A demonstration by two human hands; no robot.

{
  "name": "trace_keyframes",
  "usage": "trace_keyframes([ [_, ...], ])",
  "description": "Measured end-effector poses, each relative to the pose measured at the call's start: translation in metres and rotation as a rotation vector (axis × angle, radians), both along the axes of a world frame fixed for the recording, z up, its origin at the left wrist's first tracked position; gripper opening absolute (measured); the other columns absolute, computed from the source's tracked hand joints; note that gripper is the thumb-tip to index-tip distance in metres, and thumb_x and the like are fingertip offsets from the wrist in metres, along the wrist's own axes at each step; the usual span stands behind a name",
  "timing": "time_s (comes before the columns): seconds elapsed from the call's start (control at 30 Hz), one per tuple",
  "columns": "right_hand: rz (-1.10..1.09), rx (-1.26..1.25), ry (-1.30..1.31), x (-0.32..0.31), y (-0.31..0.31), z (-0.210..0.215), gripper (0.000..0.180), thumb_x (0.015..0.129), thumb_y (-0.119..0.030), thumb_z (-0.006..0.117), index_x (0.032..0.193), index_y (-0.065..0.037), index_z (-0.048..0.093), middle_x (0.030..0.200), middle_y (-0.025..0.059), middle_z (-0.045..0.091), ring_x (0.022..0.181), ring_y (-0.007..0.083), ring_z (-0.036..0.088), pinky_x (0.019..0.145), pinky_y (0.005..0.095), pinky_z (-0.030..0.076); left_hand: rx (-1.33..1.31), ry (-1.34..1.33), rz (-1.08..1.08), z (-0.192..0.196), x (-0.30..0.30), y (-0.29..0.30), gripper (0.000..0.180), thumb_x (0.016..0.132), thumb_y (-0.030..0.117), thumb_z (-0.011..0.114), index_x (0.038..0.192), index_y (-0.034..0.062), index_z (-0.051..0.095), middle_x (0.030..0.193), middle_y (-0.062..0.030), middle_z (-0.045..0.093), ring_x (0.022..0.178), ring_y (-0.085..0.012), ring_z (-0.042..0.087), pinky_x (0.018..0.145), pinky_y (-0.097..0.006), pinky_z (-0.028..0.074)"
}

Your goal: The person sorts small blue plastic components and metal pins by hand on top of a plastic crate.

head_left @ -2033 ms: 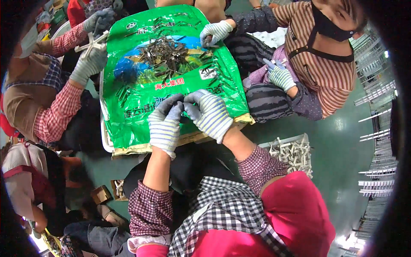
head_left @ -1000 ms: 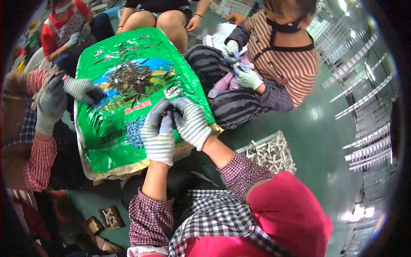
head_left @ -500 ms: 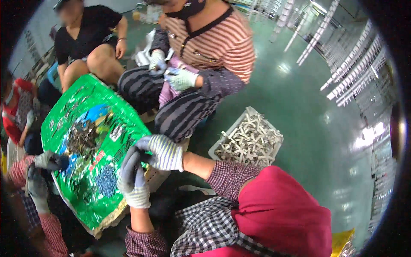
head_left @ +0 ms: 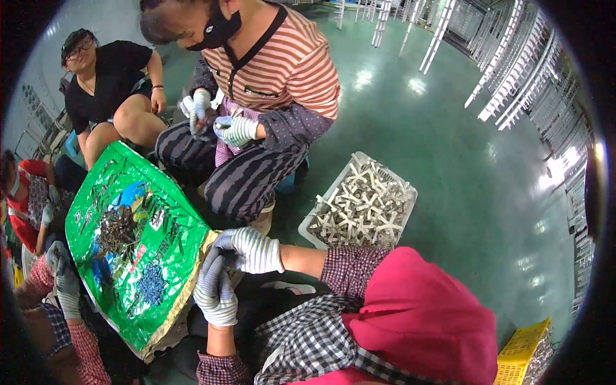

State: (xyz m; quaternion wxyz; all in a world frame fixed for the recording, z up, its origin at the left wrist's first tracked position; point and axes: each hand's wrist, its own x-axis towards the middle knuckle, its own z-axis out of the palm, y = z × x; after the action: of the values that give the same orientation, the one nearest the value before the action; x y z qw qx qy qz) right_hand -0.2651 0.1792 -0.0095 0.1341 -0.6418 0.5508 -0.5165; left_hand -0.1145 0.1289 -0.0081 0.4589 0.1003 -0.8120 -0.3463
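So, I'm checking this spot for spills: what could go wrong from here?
The blue pieces lie loose on the shiny green sack; a bump might scatter them. The left hand and right hand meet by the sack's edge, so anything small between them, hard to see here, could drop. The white pieces heaped in the basket might spill if kicked.

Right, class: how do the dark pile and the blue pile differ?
The dark pile spreads wider, with slim strips scattered around it; the blue pile is smaller and more compact. The dark pile's pieces look longer than the blue pile's. Both lie on the green sack.
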Motion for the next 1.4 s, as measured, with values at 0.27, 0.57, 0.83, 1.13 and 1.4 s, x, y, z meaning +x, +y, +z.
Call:
trace_keyframes([
  [0.27,-0.039,-0.159,-0.029,0.006,0.027,0.015,0.029,0.064,-0.006,0.06,0.093,-0.003,0.057,0.086,0.0165,0.059,0.083,0.0352,0.058,0.072,0.0369,0.047,0.099,0.039,0.006,0.014,0.001,0.032,0.027,0.089,0.008,0.048,0.112,-0.0037,0.055,0.115,-0.016,0.057,0.107,-0.0253,0.054,0.095,-0.036,0.038],
  [0.57,-0.053,-0.352,0.345,0.022,0.054,0.059,0.037,0.063,-0.02,0.067,0.095,-0.005,0.056,0.094,0.0113,0.059,0.087,0.0319,0.057,0.077,0.0396,0.047,0.346,0.29,0.113,0.049,0.015,0.096,0.032,0.09,0.015,0.047,0.115,-0.0039,0.054,0.118,-0.0139,0.056,0.107,-0.0202,0.052,0.095,-0.034,0.038],
  [0.83,0.023,-0.43,0.3,0.037,0.068,0.069,0.032,0.069,-0.026,0.066,0.091,-0.005,0.057,0.091,0.0131,0.059,0.086,0.033,0.057,0.074,0.0395,0.046,0.265,0.336,0.129,0.057,0.031,0.119,0.028,0.089,0.015,0.05,0.108,-0.0046,0.057,0.117,-0.0187,0.055,0.109,-0.0274,0.051,0.094,-0.036,0.039],
  [1.13,0.032,-0.119,-0.05,0.039,0.064,0.061,0.027,0.065,-0.007,0.063,0.092,-0.003,0.059,0.096,0.0106,0.06,0.093,0.0239,0.057,0.086,0.0336,0.044,0.119,0.219,-0.092,0.05,0.044,0.08,0.024,0.086,0.01,0.052,0.109,0.0031,0.057,0.113,-0.0149,0.056,0.109,-0.0269,0.053,0.092,-0.034,0.041],
  [1.4,0.098,-0.083,-0.03,0.037,-0.069,0.098,0.013,0.086,-0.008,0.056,0.095,0.001,0.059,0.083,0.0039,0.06,0.076,0.0106,0.055,0.072,0.0231,0.045,0.312,0.353,0.234,0.038,0.082,0.007,0.026,0.083,0.008,0.058,0.107,0.0012,0.055,0.088,-0.0109,0.061,0.08,-0.0196,0.062,0.071,-0.029,0.049],
])
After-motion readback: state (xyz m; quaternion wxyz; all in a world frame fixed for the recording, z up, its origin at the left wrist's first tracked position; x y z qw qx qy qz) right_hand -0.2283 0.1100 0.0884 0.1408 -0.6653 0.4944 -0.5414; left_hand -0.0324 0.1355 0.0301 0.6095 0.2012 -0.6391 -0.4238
